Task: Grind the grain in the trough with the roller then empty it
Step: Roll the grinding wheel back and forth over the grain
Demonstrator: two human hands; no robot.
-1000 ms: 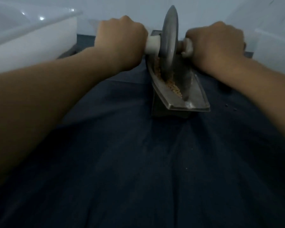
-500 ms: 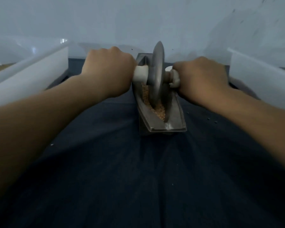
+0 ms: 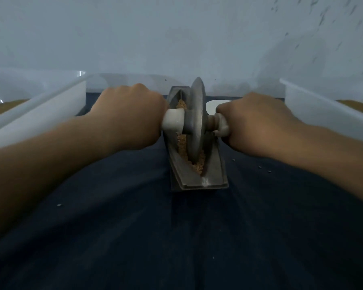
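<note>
At the centre of the frame a grey metal trough (image 3: 215, 176) stands on a dark blue cloth (image 3: 176, 237), running lengthwise away from the viewer, with its flat-lipped near end closest. The roller (image 3: 195, 122), a grey metal disc, stands upright on its edge in the groove about midway along the trough. Tan grain (image 3: 198, 165) lies in the groove, heaped against the near side of the disc, with more showing beyond it on the left.

A white handle sticks out from each face of the disc. The left hand (image 3: 130, 116) is clenched around the left handle (image 3: 174, 121), knuckles up, with a short stub of white showing between fist and disc. The right hand (image 3: 256, 124) is wrapped in the same way around the right handle (image 3: 221, 125), only its inner end in view. Both forearms reach in from the lower corners.

At the left edge sits a translucent white left tub (image 3: 40, 116), and at the right edge a matching right tub (image 3: 323, 109). Each holds a brownish fill (image 3: 0, 107), possibly more grain, though the dim and blurred edges leave that unsure. A pale flat shape (image 3: 215, 104) lies beyond the trough, just above the right hand; what it is cannot be told.

A few small specks (image 3: 259, 167) dot the cloth right of the trough, and one lies at lower left. A pale wall (image 3: 176, 34) fills the upper half, flecked with dark marks at upper right.
</note>
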